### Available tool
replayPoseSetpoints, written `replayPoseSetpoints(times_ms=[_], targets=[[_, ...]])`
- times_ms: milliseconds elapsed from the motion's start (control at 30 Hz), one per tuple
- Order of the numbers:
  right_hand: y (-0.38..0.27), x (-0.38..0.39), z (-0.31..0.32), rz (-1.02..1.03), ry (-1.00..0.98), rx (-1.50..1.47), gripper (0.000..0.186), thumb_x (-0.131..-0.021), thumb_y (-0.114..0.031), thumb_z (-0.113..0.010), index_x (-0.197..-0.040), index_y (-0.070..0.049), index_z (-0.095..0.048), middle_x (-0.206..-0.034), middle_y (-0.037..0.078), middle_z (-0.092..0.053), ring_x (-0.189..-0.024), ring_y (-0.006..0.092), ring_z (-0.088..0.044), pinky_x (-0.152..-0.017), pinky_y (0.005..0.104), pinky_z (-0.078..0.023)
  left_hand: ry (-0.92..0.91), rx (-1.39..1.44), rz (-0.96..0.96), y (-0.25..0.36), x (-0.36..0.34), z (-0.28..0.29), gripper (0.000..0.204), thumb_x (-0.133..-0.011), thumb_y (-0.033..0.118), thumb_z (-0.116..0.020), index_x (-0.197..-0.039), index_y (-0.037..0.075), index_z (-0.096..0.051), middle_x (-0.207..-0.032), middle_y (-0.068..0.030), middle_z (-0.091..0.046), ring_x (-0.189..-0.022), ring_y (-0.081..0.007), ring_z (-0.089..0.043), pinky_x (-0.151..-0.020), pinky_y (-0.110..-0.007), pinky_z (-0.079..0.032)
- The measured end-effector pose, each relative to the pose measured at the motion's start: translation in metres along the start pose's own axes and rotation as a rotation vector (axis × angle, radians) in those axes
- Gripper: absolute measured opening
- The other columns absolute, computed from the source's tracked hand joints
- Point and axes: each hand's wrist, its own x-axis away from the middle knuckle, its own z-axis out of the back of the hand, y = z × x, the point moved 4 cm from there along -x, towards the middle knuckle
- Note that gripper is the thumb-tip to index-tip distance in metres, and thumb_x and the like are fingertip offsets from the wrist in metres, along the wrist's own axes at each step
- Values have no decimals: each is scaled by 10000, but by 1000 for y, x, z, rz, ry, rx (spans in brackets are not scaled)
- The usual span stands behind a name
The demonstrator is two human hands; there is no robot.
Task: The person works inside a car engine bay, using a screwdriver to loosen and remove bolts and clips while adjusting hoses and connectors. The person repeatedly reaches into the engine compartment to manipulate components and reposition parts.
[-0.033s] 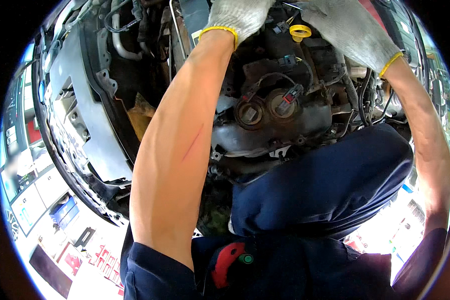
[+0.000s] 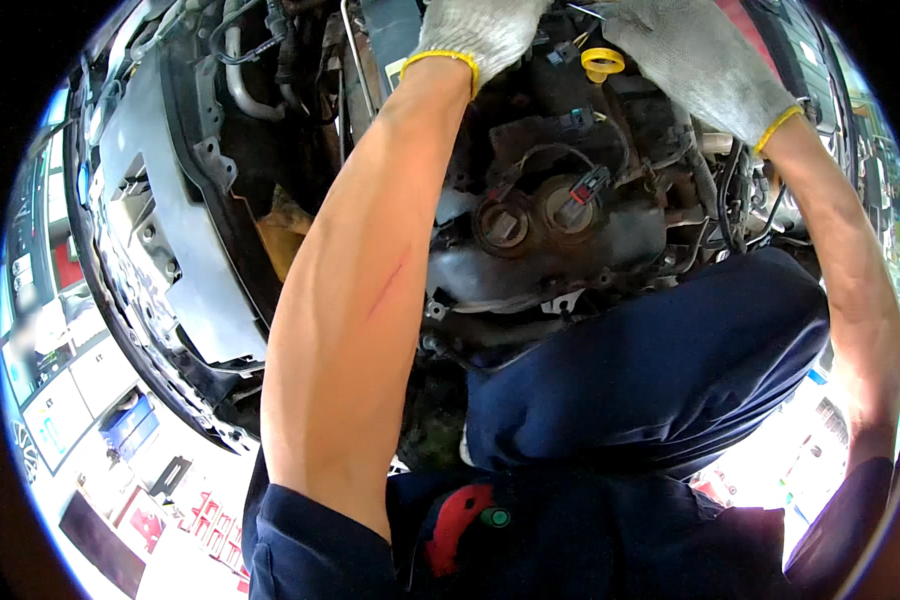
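Left gloved hand (image 2: 480, 28) at upper edge of view, fingers cut off, cannot tell whether holding anything; right gloved hand (image 2: 700, 65) over far part of engine (image 2: 540, 275), thin metal rod (image 2: 585, 11) just beside it, grip of fingers hidden; yellow ring (image 2: 601, 70) between hands; red-tabbed connector (image 2: 588, 186) nearer navy trouser leg (image 2: 650, 360)

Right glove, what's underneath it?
Beside the right glove, a thin metal piece juts out at its left, near a yellow cap, with the dark engine around. What lies directly under the glove is covered; I can't tell.
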Motion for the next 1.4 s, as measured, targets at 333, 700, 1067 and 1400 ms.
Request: replayPoseSetpoints(times_ms=[333, 700, 1067, 1400], targets=[[0, 10, -15, 20, 51, 52, 245, -998, -225, -675, -1163, -58, -746, -855, 108, -724, -769, 192, -698, -728, 331, -557, 0, -9, -41, -4, 1, -6, 236, -903, 219, -614, -960, 32, -746, -945, -191, -733, -933, -388, -694, -867, -465, -545], [-3, 8, -12, 36, 35, 56, 250, -1001, -243, -683, -1170, -67, -737, -836, 80, -713, -760, 156, -683, -726, 313, -550, -19, -2, -40, -4, 4, -2, 232, -901, 215, -621, -968, 34, -749, -948, -181, -739, -926, -375, -699, -865, -458, -546], [7, 1, 7, 16, 13, 84, 257, -1005, -262, -690, -1178, -76, -729, -816, 52, -702, -751, 120, -667, -723, 296, -543, 9, -25, -96, 0, -4, -5, 229, -899, 212, -628, -975, 35, -753, -952, -171, -745, -920, -361, -704, -863, -451, -546], [25, 16, 9, -143, 109, -78, 247, -984, -272, -717, -1118, -68, -755, -905, 85, -771, -818, 138, -735, -753, 305, -560, -108, 164, 178, 11, 9, 13, 345, -906, 268, -636, -1078, -13, -739, -985, -256, -734, -946, -428, -692, -869, -451, -517]])
